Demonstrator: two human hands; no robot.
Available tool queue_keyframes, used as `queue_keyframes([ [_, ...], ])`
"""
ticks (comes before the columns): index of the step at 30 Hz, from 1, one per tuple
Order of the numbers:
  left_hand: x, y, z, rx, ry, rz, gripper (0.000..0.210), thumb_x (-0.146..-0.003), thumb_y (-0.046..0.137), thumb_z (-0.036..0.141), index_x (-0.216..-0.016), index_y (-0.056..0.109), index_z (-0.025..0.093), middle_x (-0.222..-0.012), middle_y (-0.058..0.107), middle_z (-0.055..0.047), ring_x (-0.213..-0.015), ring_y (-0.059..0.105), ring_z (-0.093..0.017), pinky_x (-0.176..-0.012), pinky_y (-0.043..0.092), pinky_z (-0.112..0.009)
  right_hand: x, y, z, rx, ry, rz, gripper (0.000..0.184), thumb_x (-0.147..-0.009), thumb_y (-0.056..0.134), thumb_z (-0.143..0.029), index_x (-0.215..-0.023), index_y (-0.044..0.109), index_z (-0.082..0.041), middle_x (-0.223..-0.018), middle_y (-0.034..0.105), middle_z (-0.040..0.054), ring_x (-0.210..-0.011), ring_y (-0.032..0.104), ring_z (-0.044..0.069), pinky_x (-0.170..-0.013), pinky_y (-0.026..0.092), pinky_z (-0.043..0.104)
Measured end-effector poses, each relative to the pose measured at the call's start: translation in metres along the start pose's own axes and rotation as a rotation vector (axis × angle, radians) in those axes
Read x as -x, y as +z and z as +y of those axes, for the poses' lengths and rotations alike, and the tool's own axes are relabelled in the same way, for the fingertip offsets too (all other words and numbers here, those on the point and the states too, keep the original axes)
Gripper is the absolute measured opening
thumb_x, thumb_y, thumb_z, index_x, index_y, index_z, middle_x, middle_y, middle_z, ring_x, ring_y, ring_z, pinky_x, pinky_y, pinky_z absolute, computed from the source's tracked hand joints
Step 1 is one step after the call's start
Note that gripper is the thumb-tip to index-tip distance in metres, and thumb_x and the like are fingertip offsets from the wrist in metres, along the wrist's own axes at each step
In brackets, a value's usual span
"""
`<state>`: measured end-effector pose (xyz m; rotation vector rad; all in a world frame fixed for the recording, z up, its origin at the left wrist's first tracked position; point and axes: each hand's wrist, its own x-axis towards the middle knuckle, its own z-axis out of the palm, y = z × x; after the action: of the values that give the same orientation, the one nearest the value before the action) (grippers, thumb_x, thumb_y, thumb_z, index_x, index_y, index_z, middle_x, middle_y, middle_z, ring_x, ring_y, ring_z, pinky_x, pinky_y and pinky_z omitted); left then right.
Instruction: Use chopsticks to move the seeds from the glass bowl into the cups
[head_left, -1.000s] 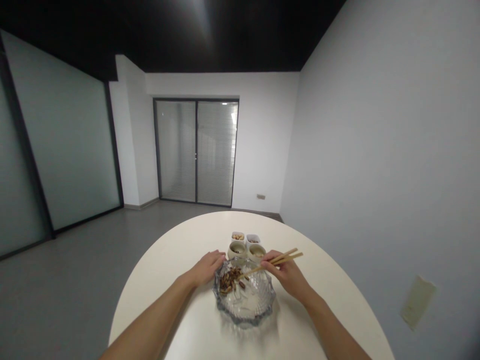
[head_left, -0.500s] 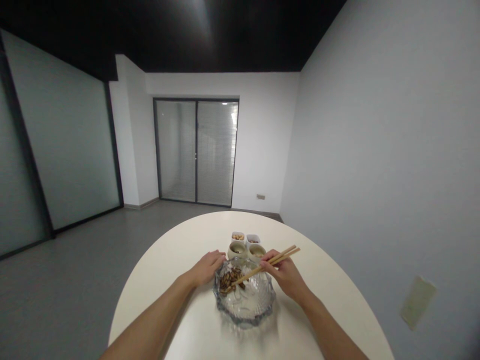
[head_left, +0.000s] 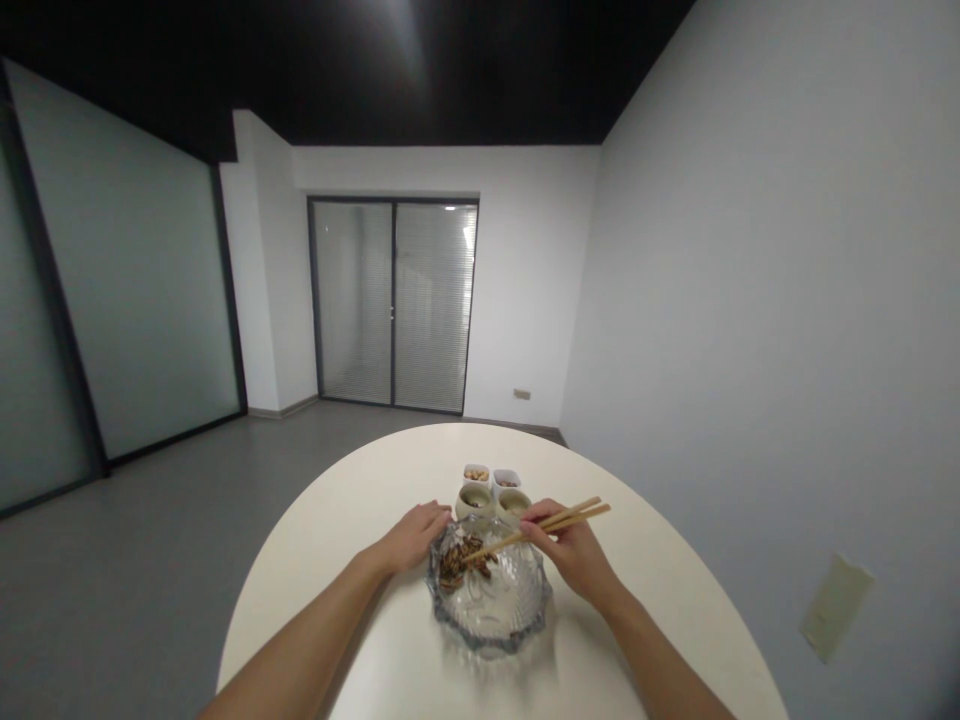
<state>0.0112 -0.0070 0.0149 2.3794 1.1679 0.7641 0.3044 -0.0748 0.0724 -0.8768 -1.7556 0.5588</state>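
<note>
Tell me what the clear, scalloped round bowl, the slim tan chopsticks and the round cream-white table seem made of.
Clear, scalloped round bowl: glossy glass, possibly plastic; see-through, with bright highlights.
Slim tan chopsticks: probably wood or bamboo, seemingly matte, by their yellowish-tan colour.
Round cream-white table: smooth, perhaps laminate or painted; even colour, no visible grain.

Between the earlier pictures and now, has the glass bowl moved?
No, the glass bowl shows no visible shift on the table.

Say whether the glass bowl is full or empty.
Neither: brown pieces heap on the left in the glass bowl, while clear glass shows on the right.
</note>
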Motion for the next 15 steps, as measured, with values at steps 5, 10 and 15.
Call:
queue_keyframes([
  [5,0.001,0.001,-0.001,-0.001,0.011,0.017,0.063,-0.111,0.021,0.054,-0.119,0.075,0.022,-0.125,0.076,-0.009,-0.119,0.063,-0.028,-0.112,0.043,-0.04,-0.005,-0.008,0.011,0.008,-0.04,0.197,0.029,-0.088,0.077,-0.051,-0.084,0.078,-0.022,-0.078,0.075,0.0053,-0.072,0.07,0.023,-0.069,0.059,0.034],
  [10,-0.001,0.005,-0.006,0.016,0.005,0.034,0.063,-0.11,0.023,0.057,-0.123,0.074,0.023,-0.129,0.075,-0.008,-0.122,0.062,-0.028,-0.113,0.043,-0.039,-0.012,-0.012,0.027,0.048,-0.095,0.402,0.033,-0.088,0.077,-0.056,-0.085,0.079,-0.023,-0.083,0.076,0.0064,-0.077,0.071,0.024,-0.073,0.06,0.037],
  [15,-0.001,0.005,-0.008,0.019,0.004,0.027,0.065,-0.11,0.022,0.058,-0.127,0.073,0.022,-0.134,0.074,-0.009,-0.127,0.061,-0.028,-0.117,0.04,-0.04,-0.017,-0.013,0.039,0.12,-0.17,0.544,0.029,-0.092,0.074,-0.052,-0.088,0.08,-0.024,-0.087,0.077,0.0072,-0.083,0.071,0.025,-0.079,0.059,0.041],
])
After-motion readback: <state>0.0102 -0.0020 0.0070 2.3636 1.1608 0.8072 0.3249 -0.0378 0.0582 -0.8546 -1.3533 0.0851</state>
